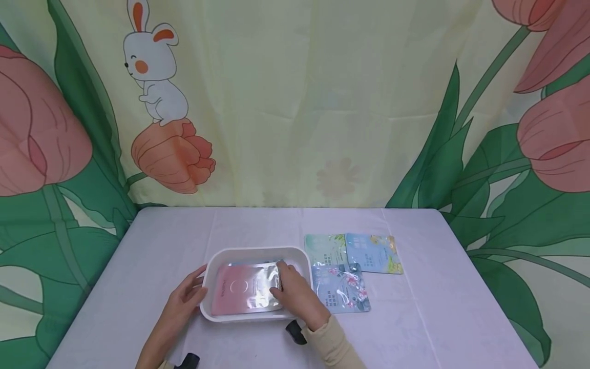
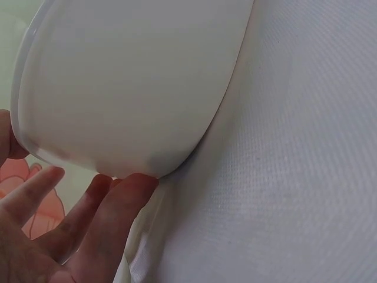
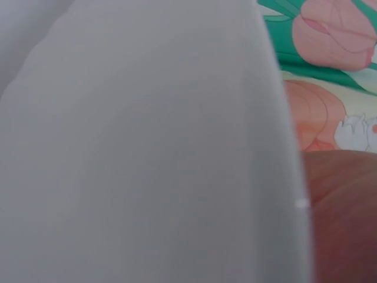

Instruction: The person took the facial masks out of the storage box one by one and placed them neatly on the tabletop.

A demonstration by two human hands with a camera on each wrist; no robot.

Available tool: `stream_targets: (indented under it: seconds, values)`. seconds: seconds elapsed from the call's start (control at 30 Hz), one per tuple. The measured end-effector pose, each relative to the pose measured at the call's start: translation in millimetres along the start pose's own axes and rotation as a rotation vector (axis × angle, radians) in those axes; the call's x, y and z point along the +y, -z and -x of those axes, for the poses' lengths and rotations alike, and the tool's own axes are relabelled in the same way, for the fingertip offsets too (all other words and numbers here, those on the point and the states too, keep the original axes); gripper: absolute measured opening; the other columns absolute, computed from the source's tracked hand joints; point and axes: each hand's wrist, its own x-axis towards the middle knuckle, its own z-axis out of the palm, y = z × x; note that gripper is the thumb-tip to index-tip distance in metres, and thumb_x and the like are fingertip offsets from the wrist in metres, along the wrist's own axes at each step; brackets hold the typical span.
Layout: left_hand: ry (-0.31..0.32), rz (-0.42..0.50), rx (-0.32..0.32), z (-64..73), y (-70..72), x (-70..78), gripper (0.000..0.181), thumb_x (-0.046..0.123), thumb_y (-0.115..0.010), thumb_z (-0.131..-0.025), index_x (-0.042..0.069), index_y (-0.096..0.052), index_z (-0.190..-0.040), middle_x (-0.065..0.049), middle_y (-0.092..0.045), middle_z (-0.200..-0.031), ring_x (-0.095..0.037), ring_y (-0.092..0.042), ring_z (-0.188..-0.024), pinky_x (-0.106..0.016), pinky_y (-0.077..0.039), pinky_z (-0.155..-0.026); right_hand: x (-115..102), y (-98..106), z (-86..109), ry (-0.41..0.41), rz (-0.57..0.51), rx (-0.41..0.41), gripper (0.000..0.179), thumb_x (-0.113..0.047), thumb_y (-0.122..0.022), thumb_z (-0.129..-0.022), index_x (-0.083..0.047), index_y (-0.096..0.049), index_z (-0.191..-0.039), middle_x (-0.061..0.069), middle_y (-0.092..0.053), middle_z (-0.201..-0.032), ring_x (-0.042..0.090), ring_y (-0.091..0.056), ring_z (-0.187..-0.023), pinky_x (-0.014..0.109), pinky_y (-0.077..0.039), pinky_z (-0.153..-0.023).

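Note:
A white rectangular tray (image 1: 252, 320) sits on the table with a pink and silver sheet mask packet (image 1: 239, 289) lying in it. A bluish edge of another packet peeks out behind the pink one. My right hand (image 1: 297, 292) reaches over the tray's right side and pinches the pink packet at its right end, thumb on top. At the tray's left end, my left hand (image 1: 184, 292) rests its fingers against the rim and outer wall. The left wrist view shows its fingertips (image 2: 141, 181) touching that wall (image 2: 129, 88). In the right wrist view, the tray wall (image 3: 147, 147) hides the packet.
Right of the tray lie a green packet (image 1: 324, 249), a light-blue packet (image 1: 372, 252) and a blue flowered packet (image 1: 341, 288), their edges meeting or overlapping. A white cloth covers the table (image 1: 415, 328). Behind it hangs a curtain (image 1: 295, 102) printed with tulips and a rabbit.

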Motion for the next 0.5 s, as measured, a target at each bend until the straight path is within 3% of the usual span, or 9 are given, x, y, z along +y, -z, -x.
stream_targets:
  seconds: [0.2,0.5]
  values:
    - [-0.009,0.006,-0.001,0.8,0.3,-1.2,0.063,0.042,-0.060,-0.098,0.030,-0.034,-0.153,-0.013,-0.046,-0.147,-0.035,-0.048,-0.135,-0.031,-0.058,-0.091,1.2,-3.1,-2.2,-0.048,-0.120,-0.024,0.069,-0.009,-0.069,-0.091,0.012,-0.031,-0.144,0.031,-0.052,-0.137,0.038,-0.056,-0.125,0.051,-0.047,-0.105]
    - [-0.025,-0.001,-0.005,0.9,0.6,-0.1,0.061,0.043,-0.060,-0.098,0.032,-0.034,-0.153,-0.011,-0.047,-0.147,-0.034,-0.047,-0.136,-0.033,-0.056,-0.094,3.9,-8.4,-8.1,0.028,-0.276,-0.085,0.052,0.001,-0.067,-0.090,0.010,-0.045,-0.136,0.023,-0.065,-0.115,0.031,-0.068,-0.100,0.034,-0.059,-0.079]
